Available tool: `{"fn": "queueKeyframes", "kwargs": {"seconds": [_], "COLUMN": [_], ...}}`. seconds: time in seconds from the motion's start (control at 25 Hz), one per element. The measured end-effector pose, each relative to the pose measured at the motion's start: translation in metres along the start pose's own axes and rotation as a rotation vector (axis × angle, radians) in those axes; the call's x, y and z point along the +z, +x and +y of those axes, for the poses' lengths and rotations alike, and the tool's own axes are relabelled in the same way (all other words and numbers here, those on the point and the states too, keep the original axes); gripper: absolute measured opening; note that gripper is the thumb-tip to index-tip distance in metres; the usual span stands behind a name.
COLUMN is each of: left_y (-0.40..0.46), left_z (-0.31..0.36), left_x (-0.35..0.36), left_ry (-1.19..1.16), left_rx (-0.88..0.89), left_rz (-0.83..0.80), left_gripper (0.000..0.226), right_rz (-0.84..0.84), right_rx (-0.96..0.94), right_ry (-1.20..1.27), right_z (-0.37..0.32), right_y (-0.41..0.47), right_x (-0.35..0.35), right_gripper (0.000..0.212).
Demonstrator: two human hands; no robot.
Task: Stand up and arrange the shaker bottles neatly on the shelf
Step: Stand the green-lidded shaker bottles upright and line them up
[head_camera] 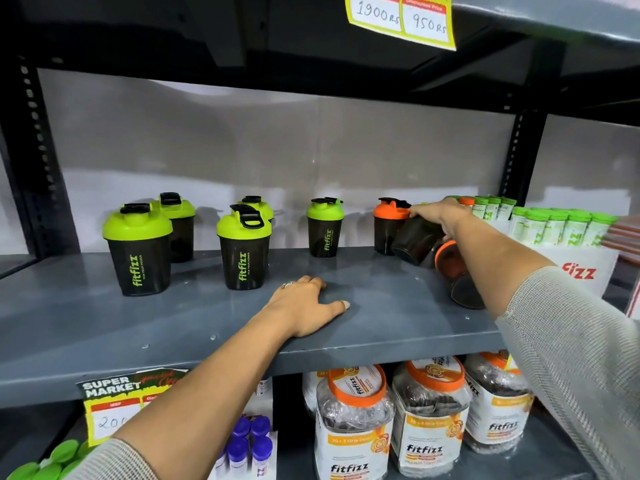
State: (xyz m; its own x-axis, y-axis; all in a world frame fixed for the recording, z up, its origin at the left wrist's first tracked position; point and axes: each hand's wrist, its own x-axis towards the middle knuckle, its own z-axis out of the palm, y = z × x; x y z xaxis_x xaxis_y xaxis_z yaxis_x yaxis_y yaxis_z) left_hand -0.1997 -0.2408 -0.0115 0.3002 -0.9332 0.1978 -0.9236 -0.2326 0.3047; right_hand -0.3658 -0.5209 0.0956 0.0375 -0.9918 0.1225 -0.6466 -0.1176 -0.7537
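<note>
Several black shakers with green lids stand upright on the grey shelf (pixel 207 327): two pairs at the left (pixel 138 251) (pixel 244 251) and a single one (pixel 325 228) in the middle. An orange-lidded shaker (pixel 386 225) stands upright at the right. My right hand (pixel 438 214) grips a tilted black shaker (pixel 415 242) beside it. Another orange-lidded shaker (pixel 457 271) lies on its side under my right forearm. My left hand (pixel 304 308) rests flat on the shelf's front, fingers spread, holding nothing.
A white display box (pixel 585 268) of green-capped tubes stands at the right end of the shelf. Large jars (pixel 353 427) and purple-capped bottles (pixel 247 445) fill the shelf below. Price tags hang at the top (pixel 401 19) and on the shelf's front edge (pixel 114 407).
</note>
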Motion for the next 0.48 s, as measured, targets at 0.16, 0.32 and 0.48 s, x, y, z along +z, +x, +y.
{"fn": "queueKeyframes", "kwargs": {"seconds": [0.16, 0.32, 0.48], "left_y": [0.001, -0.004, -0.013], "left_z": [-0.001, -0.002, -0.007], "left_x": [0.000, -0.004, -0.011], "left_ry": [-0.014, -0.107, -0.181], "left_rx": [0.004, -0.001, -0.020], "left_rz": [0.001, 0.019, 0.100], "left_gripper": [0.076, 0.066, 0.059], "right_rz": [0.096, 0.166, 0.140], "right_rx": [-0.040, -0.101, -0.344], "right_ry": [0.068, 0.089, 0.130], "right_z": [-0.008, -0.020, -0.035], "right_y": [-0.003, -0.051, -0.103], "right_x": [-0.021, -0.052, -0.044], "right_gripper": [0.090, 0.083, 0.072]}}
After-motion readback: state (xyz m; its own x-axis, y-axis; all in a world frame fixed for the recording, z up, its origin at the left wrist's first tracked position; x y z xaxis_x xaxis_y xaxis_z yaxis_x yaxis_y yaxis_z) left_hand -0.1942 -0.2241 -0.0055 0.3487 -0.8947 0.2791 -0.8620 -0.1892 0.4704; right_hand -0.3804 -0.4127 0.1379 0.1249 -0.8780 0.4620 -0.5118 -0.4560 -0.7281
